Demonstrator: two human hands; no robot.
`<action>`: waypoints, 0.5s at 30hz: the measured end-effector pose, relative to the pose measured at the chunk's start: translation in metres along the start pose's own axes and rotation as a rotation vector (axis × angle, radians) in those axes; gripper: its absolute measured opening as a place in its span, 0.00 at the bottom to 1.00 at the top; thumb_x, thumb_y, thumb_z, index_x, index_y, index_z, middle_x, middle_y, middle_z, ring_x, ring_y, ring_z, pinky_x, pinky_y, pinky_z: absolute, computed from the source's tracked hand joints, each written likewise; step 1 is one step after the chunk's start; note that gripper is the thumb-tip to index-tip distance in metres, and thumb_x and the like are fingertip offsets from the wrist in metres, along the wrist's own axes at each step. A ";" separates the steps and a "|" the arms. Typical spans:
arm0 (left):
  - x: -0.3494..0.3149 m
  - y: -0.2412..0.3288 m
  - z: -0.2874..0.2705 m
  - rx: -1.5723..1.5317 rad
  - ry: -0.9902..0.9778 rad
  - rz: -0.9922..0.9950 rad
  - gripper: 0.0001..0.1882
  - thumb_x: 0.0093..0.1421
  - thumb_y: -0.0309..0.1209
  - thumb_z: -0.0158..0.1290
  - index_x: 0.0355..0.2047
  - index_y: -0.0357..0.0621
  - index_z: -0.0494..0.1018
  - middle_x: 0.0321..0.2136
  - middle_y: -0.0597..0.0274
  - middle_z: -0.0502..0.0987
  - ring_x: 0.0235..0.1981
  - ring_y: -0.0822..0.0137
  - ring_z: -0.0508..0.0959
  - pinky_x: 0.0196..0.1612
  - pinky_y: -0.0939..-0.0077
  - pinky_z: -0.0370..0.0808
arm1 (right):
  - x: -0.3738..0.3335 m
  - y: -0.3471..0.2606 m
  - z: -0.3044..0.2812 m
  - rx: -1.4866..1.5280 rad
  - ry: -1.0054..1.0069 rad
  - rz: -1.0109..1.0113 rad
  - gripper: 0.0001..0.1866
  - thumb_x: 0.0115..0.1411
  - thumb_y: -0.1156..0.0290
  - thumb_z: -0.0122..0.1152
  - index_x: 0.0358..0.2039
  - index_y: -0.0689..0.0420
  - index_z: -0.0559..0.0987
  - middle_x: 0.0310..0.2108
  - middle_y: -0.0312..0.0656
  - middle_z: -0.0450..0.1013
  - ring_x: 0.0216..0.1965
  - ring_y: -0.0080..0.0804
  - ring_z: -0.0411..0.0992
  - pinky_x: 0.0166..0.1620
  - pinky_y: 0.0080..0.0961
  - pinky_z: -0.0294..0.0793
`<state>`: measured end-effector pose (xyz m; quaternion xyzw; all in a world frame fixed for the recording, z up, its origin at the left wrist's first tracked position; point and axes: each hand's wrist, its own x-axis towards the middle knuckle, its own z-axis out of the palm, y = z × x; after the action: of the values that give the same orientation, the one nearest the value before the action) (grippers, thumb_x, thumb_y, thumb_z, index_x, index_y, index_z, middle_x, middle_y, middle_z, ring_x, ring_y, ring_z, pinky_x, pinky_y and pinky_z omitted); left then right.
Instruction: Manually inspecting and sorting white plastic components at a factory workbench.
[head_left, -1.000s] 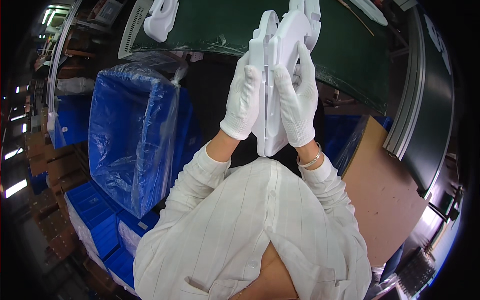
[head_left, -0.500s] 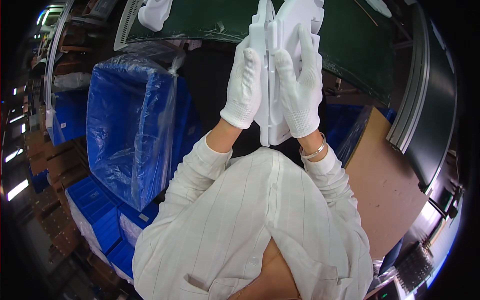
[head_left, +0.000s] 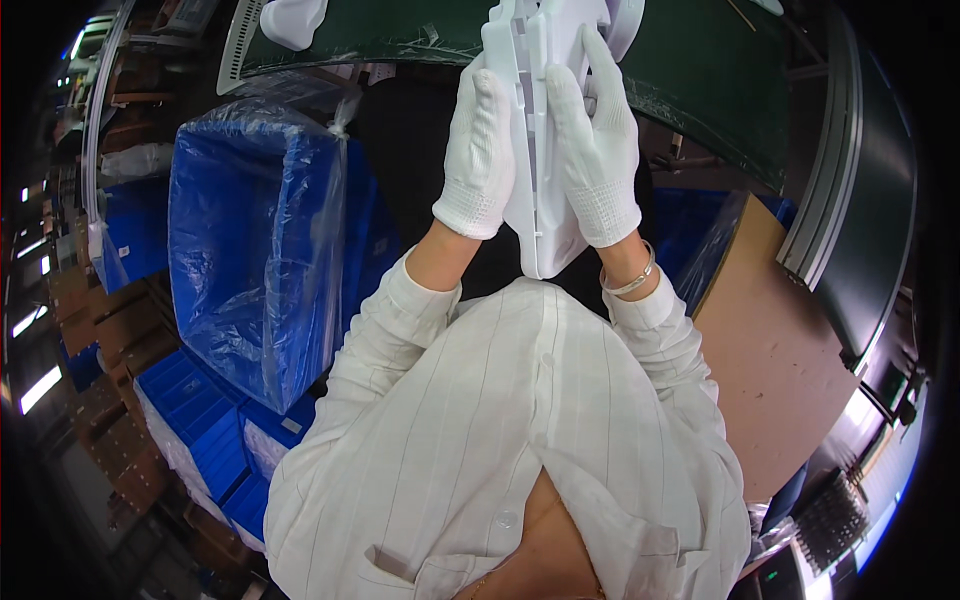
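Clamped from both sides, the left hand (head_left: pixel 475 150) and right hand (head_left: pixel 597 150), in white gloves, press on a white plastic casing (head_left: pixel 550 215) in front of the person's chest, its far end reaching over the green table (head_left: pixel 705 100). It looks light and stiff, probably slick against the gloves; the broad sides seem the best hold, since the thin edges along the slotted seam may flex or chip. Beyond, another white part (head_left: pixel 292 22) lies on the table; leftward stands a plastic-lined blue bin (head_left: pixel 215 235), rightward a brown board (head_left: pixel 775 360).
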<state>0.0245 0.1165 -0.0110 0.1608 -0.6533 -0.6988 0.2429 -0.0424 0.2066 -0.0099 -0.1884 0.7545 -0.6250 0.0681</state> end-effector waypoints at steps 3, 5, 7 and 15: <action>0.002 0.000 -0.001 0.060 -0.002 -0.004 0.35 0.72 0.57 0.32 0.64 0.40 0.60 0.53 0.56 0.70 0.55 0.68 0.69 0.61 0.72 0.63 | 0.004 -0.010 -0.005 0.015 -0.030 0.074 0.31 0.69 0.57 0.54 0.67 0.56 0.64 0.55 0.48 0.71 0.53 0.35 0.71 0.57 0.30 0.68; 0.003 0.000 -0.002 0.032 -0.019 -0.002 0.36 0.72 0.58 0.32 0.64 0.40 0.60 0.53 0.56 0.70 0.55 0.68 0.69 0.61 0.71 0.64 | 0.006 -0.016 -0.010 0.069 -0.063 0.111 0.31 0.67 0.59 0.56 0.67 0.57 0.63 0.55 0.49 0.71 0.55 0.37 0.70 0.58 0.30 0.68; 0.003 0.000 -0.003 0.026 -0.011 -0.021 0.37 0.71 0.59 0.33 0.64 0.39 0.60 0.54 0.55 0.70 0.56 0.67 0.69 0.61 0.71 0.64 | 0.006 -0.022 -0.015 0.152 -0.105 0.131 0.32 0.65 0.64 0.59 0.67 0.59 0.62 0.59 0.51 0.68 0.61 0.38 0.68 0.61 0.29 0.66; 0.004 0.002 -0.003 0.047 0.004 -0.045 0.38 0.70 0.60 0.33 0.64 0.40 0.59 0.55 0.55 0.69 0.57 0.66 0.69 0.62 0.70 0.64 | 0.002 -0.022 -0.009 0.060 -0.026 0.036 0.32 0.66 0.64 0.59 0.67 0.60 0.61 0.59 0.51 0.68 0.59 0.38 0.69 0.59 0.28 0.68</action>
<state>0.0232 0.1121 -0.0085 0.1824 -0.6654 -0.6882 0.2245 -0.0434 0.2110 0.0135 -0.1807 0.7376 -0.6436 0.0949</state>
